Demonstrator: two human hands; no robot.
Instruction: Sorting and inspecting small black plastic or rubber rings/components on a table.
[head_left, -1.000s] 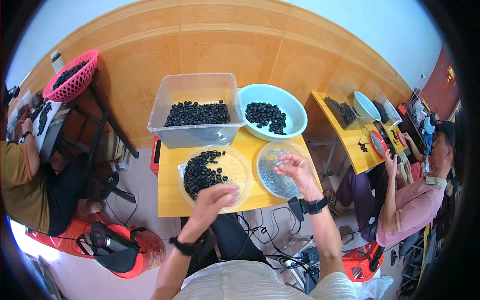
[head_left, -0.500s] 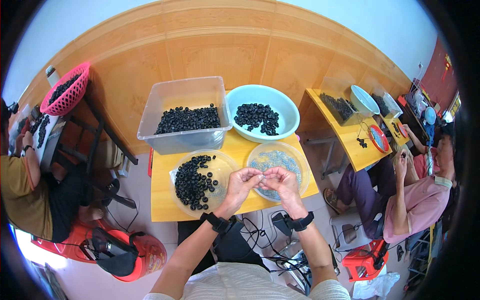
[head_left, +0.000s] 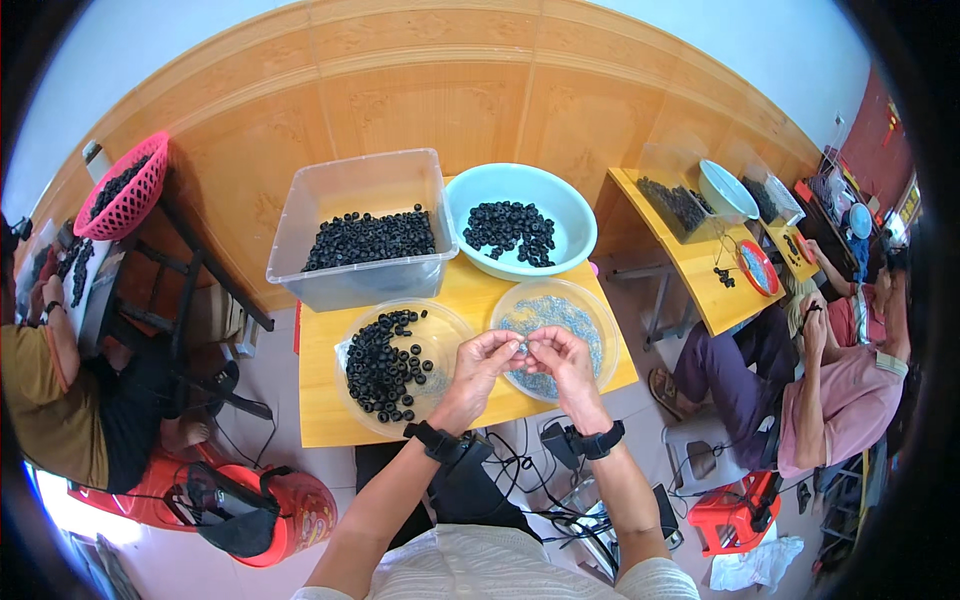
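- The left hand and right hand are pinching a small pale piece at their fingertips, each grip forming a narrow pinch.
- The piece is sitting midway between the hands, neither one lying nearer; its long axis is too small to tell.
- Black rings are lying to the left of the left grip, the nearer one, in a round tray on the desk.
- Tiny blue-grey pieces are filling a round tub, the right grip hovering over its near side.
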